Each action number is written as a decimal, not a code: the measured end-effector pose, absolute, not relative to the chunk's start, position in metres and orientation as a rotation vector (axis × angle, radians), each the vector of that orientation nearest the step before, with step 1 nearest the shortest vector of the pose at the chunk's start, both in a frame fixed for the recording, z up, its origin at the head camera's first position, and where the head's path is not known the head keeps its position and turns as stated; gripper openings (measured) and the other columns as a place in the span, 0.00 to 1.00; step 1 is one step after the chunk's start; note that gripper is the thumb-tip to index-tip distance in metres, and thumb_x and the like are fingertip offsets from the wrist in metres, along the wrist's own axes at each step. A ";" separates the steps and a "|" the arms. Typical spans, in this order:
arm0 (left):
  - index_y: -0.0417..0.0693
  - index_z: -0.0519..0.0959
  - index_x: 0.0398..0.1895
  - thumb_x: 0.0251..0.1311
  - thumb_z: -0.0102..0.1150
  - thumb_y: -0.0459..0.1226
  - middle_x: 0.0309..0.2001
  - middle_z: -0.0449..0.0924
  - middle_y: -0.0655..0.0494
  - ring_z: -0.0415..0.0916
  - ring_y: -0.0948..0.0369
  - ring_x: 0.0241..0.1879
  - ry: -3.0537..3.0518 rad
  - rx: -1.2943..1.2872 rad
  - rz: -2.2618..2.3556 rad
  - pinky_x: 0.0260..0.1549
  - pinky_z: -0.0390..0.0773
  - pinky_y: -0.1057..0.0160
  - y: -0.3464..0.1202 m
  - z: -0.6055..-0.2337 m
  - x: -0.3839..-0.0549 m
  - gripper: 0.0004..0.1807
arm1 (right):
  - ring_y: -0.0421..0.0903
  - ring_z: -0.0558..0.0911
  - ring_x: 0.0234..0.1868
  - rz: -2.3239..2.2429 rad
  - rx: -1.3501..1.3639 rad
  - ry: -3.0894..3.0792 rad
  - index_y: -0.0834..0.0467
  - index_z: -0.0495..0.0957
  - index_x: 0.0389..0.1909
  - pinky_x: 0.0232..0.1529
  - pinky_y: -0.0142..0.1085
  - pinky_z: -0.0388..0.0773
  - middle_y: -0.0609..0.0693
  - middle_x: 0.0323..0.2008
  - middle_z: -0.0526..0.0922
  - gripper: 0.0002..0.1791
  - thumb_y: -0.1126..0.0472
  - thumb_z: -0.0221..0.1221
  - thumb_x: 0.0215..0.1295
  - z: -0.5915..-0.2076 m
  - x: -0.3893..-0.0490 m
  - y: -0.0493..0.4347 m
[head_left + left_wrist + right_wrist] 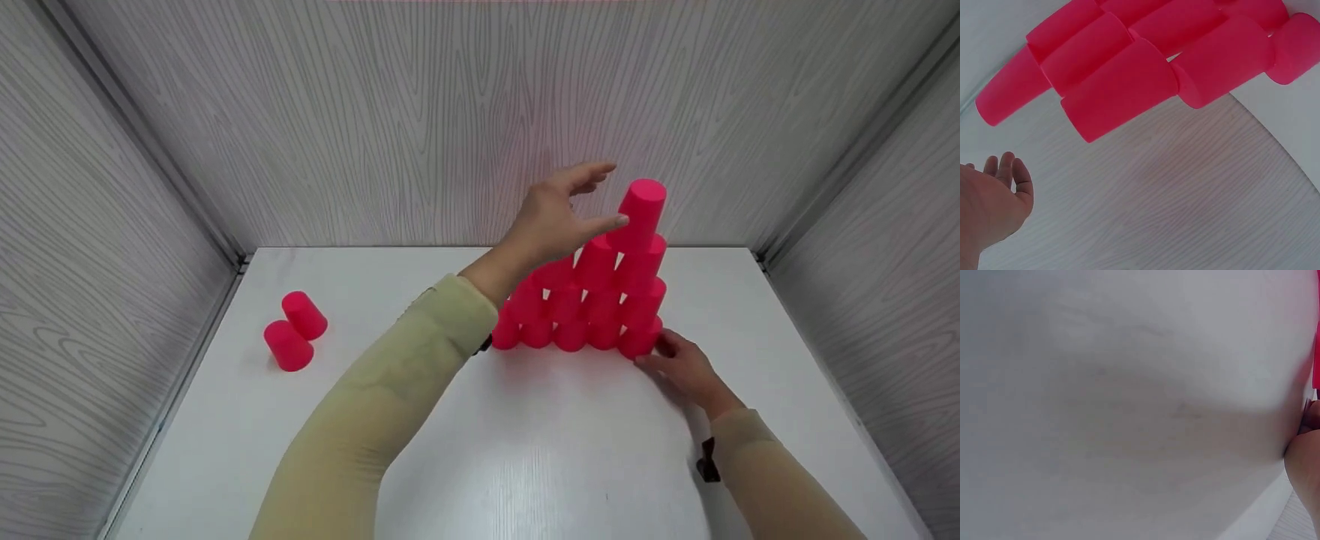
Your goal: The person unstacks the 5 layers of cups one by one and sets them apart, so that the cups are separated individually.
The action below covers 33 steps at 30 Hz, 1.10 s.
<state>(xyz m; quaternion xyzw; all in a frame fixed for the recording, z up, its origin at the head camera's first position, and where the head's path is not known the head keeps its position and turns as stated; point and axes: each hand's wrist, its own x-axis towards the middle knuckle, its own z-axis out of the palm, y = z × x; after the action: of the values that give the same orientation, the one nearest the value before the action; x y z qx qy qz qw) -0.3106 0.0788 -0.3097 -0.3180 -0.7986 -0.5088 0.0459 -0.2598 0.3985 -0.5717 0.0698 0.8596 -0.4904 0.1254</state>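
Observation:
Upside-down pink cups (600,307) stand in a stepped stack, highest at its right end. A single pink cup (643,214) tops that end. Beside it, my left hand (559,214) is raised with thumb and fingers spread apart; the thumb overlaps the cup in the head view. The left wrist view shows a gap between my left hand (996,197) and the top cup (1013,87). Low at the right end, my right hand (686,371) holds the bottom corner cup (639,339), thumb in front and fingers behind. The right wrist view shows only part of this hand (1306,444).
Two more pink cups (291,346) stand side by side on the left of the white table (525,450). Wood-grain panels (412,120) rise behind the table and on both sides. My left forearm (405,375) crosses in front of the stack's left part.

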 end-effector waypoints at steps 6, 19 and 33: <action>0.53 0.71 0.78 0.68 0.72 0.41 0.72 0.74 0.55 0.72 0.63 0.68 -2.452 -0.957 -1.555 0.56 0.78 0.73 0.106 -0.308 -0.317 0.36 | 0.62 0.63 0.77 -1.426 0.213 2.509 0.51 0.60 0.81 0.71 0.57 0.72 0.56 0.76 0.66 0.50 0.43 0.74 0.65 -0.569 -0.259 0.398; 0.54 0.71 0.78 0.69 0.71 0.39 0.68 0.75 0.58 0.72 0.65 0.65 -2.477 -0.918 -1.645 0.52 0.80 0.73 0.122 -0.325 -0.316 0.36 | 0.62 0.66 0.75 -1.423 0.191 2.535 0.53 0.60 0.81 0.70 0.56 0.73 0.58 0.74 0.68 0.50 0.43 0.74 0.64 -0.574 -0.253 0.392; 0.52 0.73 0.76 0.69 0.71 0.38 0.67 0.77 0.56 0.74 0.65 0.63 -2.404 -0.897 -1.661 0.52 0.81 0.72 0.099 -0.326 -0.307 0.33 | 0.63 0.64 0.76 -1.406 0.179 2.524 0.53 0.60 0.81 0.70 0.56 0.73 0.58 0.75 0.67 0.51 0.45 0.76 0.63 -0.580 -0.263 0.387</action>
<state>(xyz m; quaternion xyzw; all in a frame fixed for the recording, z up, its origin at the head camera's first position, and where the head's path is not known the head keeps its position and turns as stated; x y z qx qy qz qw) -0.3067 0.0986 -0.3258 -0.2932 -0.7858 -0.5429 0.0423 -0.2630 0.3871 -0.5802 0.0615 0.8653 -0.4819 0.1232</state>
